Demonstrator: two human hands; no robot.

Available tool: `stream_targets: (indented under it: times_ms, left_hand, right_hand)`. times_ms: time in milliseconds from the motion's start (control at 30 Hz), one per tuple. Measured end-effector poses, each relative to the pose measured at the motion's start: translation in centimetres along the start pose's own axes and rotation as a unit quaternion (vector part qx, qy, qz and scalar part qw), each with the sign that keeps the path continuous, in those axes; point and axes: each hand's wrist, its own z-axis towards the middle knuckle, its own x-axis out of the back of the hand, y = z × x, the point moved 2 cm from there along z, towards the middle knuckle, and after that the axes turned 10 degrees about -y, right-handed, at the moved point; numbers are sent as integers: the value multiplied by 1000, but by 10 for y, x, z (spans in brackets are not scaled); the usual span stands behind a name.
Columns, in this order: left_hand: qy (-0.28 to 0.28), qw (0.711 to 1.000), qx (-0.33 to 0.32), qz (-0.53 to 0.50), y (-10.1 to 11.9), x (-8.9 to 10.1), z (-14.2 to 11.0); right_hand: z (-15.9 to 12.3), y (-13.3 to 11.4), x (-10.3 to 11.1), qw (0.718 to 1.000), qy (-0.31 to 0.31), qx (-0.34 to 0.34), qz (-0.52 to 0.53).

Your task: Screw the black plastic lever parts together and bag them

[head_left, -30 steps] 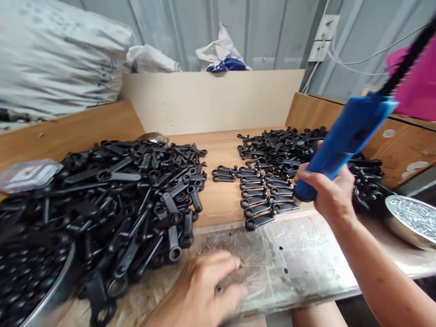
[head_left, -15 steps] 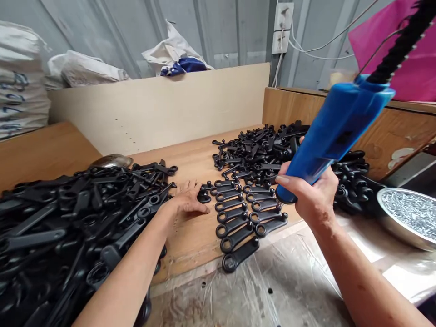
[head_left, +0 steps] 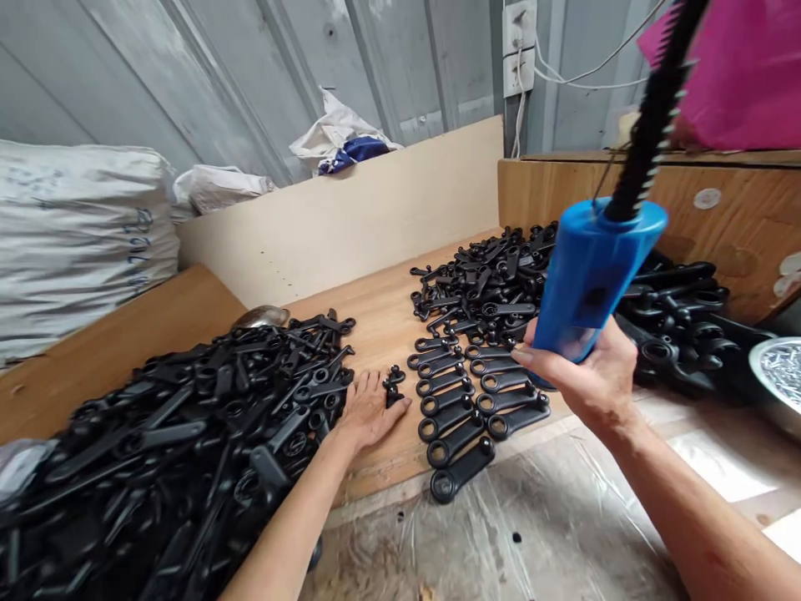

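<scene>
My right hand (head_left: 585, 380) grips a blue power tool (head_left: 586, 280) with a black coiled cord (head_left: 654, 117) rising from its top, held upright over two rows of black plastic handles (head_left: 466, 409) laid side by side. My left hand (head_left: 369, 409) rests flat on the wooden bench (head_left: 381, 325), fingers spread, with its fingertips touching a small black piece (head_left: 393, 386) just left of the rows.
A big heap of black handles (head_left: 188, 442) lies at the left, another heap (head_left: 563, 284) at the back right. A metal bowl of small silver parts (head_left: 779, 380) sits at the right edge. Plastic sheeting (head_left: 513, 534) covers the near bench. Sacks (head_left: 75, 234) stand behind.
My left hand moved from the near bench edge up to the small black piece beside the rows. The blue tool has swung from slanted to nearly upright.
</scene>
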Motion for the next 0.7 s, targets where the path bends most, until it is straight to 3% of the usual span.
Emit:
stream_targets:
  times_ms: [433, 500, 633, 700]
  left_hand:
    - [-17, 999, -5, 29, 4, -57, -117]
    - [37, 997, -34, 50, 2, -73, -130]
    - [217, 963, -114, 110, -3, -108, -151]
    - [235, 951, -152, 131, 1, -125, -158]
  right_hand:
    - [0, -2, -5, 998, -57, 23, 31]
    - [-1, -4, -6, 996, -68, 31, 40]
    - [-2, -9, -8, 994, -85, 44, 46]
    - [-2, -9, -8, 994, -92, 43, 45]
